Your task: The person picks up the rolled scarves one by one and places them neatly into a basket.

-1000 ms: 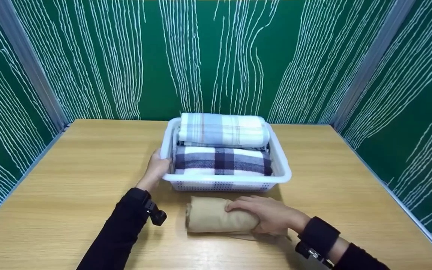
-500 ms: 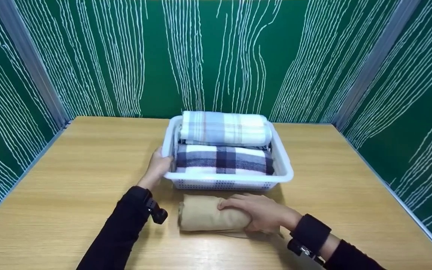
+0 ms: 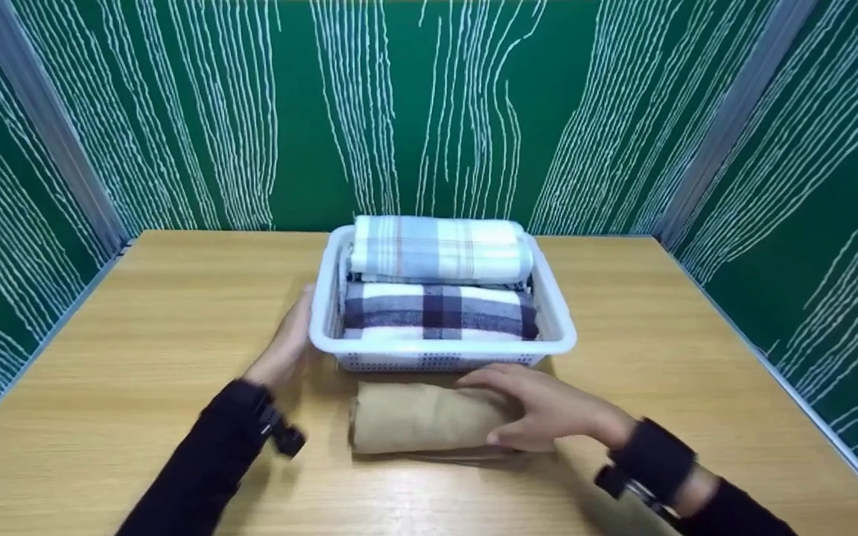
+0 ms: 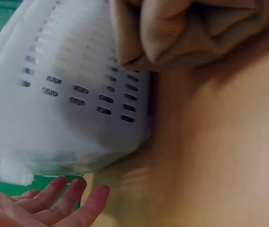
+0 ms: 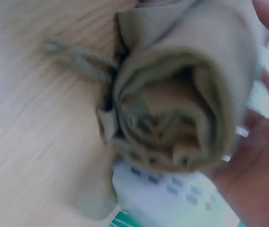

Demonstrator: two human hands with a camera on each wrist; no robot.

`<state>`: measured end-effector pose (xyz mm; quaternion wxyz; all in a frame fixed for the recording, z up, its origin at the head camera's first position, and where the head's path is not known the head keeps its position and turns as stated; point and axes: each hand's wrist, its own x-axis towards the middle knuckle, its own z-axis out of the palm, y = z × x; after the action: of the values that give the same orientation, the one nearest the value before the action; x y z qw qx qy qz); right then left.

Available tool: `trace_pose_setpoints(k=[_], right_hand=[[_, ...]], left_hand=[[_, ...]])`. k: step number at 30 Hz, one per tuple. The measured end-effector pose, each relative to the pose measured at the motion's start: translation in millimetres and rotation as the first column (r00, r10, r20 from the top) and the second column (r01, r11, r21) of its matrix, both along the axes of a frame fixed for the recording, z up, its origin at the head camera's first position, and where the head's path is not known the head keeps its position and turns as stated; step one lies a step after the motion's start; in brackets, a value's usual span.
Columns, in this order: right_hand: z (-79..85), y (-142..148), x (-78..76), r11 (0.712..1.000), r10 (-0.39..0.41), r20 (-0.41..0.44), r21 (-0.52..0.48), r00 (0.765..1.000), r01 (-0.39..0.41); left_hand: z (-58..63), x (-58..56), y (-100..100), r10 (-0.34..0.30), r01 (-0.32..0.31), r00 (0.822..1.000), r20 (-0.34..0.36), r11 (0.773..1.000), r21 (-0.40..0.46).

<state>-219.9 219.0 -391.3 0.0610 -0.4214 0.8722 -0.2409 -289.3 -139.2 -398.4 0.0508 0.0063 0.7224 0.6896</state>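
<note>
A white plastic basket (image 3: 444,347) with slotted walls stands mid-table, holding a light blue-and-white plaid roll (image 3: 440,249) at the back and a dark purple-and-white checked one (image 3: 440,311) in front. Beside its left wall is my left hand (image 3: 287,339); in the left wrist view its fingers (image 4: 94,203) extend just off the basket's end, gripping nothing. A tan rolled cloth (image 3: 421,420) lies in front of the basket, its coiled end (image 5: 172,118) facing the right wrist camera. Over its right end my right hand (image 3: 548,406) spreads loosely, thumb in front and fingers behind.
The wooden table (image 3: 198,320) runs back to a green wall (image 3: 474,112) with white streaks. Grey metal posts (image 3: 727,119) stand at the rear corners. A pale braided cord (image 5: 77,56) trails from the tan roll onto the table.
My left hand has released the basket rim and drawn off left. The tan roll slid slightly left, then my right hand loosened its grip and spread over the right end.
</note>
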Motion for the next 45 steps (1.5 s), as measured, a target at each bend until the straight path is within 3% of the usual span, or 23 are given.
trace_pose_setpoints(k=[3, 4, 5, 7, 9, 12, 13, 15, 18, 21, 24, 28, 30, 34, 39, 45], right_hand=[[-2.7, 19, 10.8, 0.973, -0.131, 0.125, -0.172, 0.983, 0.151], [-4.4, 24, 14.5, 0.953, -0.179, 0.178, -0.211, 0.968, 0.216], [-6.0, 28, 18.4, 0.929, -0.234, 0.229, -0.233, 0.945, 0.286], [-8.6, 35, 25.0, 0.869, -0.326, 0.364, -0.247, 0.872, 0.428], [-10.5, 39, 29.9, 0.809, -0.371, 0.507, -0.235, 0.778, 0.539], [-12.0, 43, 33.4, 0.730, -0.345, 0.698, -0.221, 0.627, 0.647], [-12.2, 44, 33.5, 0.713, -0.314, 0.744, -0.226, 0.590, 0.664], [-12.7, 43, 33.0, 0.687, -0.271, 0.796, -0.234, 0.541, 0.688], [-13.4, 39, 33.2, 0.661, -0.247, 0.834, -0.227, 0.493, 0.715], [-14.9, 31, 33.7, 0.625, -0.275, 0.845, -0.207, 0.460, 0.753], [-16.0, 25, 33.8, 0.602, -0.287, 0.850, -0.199, 0.441, 0.774], [-18.6, 23, 32.0, 0.625, -0.177, 0.869, -0.264, 0.463, 0.735], [-20.4, 22, 31.5, 0.622, -0.091, 0.883, -0.310, 0.460, 0.719], [-23.5, 22, 32.6, 0.593, 0.039, 0.907, -0.359, 0.420, 0.721], [-26.1, 23, 34.4, 0.577, 0.087, 0.922, -0.354, 0.376, 0.736], [-25.1, 28, 34.3, 0.564, 0.104, 0.924, -0.359, 0.367, 0.743]], left_hand=[[-8.3, 30.4, -13, -0.043, 0.042, 0.991, 0.130, 0.999, 0.015], [-1.0, 49.2, -14, -0.021, 0.031, 0.977, 0.211, 0.999, -0.041], [-2.9, 59.3, -16, -0.031, 0.042, 0.965, 0.260, 0.999, -0.035], [-5.1, 76.7, -17, -0.052, 0.060, 0.941, 0.335, 0.998, -0.014], [-6.4, 87.9, -13, -0.070, 0.068, 0.928, 0.367, 0.998, 0.020], [-6.8, 95.7, -1, -0.074, 0.038, 0.916, 0.395, 0.994, 0.099], [-6.7, 96.7, 4, -0.076, 0.030, 0.913, 0.401, 0.992, 0.121], [-6.5, 97.5, 14, -0.070, 0.007, 0.907, 0.415, 0.988, 0.151], [-6.7, 98.1, 27, -0.069, 0.004, 0.907, 0.416, 0.988, 0.156], [-8.0, 98.8, 38, -0.068, 0.012, 0.908, 0.412, 0.990, 0.138], [-9.2, 101.4, 47, -0.081, 0.029, 0.913, 0.399, 0.990, 0.135], [-10.1, 105.1, 57, -0.070, 0.024, 0.922, 0.381, 0.992, 0.123], [-10.5, 105.7, 61, -0.051, 0.005, 0.922, 0.384, 0.993, 0.120], [-11.3, 105.9, 64, -0.027, -0.038, 0.913, 0.406, 0.988, 0.152], [-13.1, 108.3, 63, -0.050, -0.039, 0.907, 0.418, 0.978, 0.203], [-8.1, 113.5, 64, -0.089, 0.001, 0.922, 0.377, 0.974, 0.227]])
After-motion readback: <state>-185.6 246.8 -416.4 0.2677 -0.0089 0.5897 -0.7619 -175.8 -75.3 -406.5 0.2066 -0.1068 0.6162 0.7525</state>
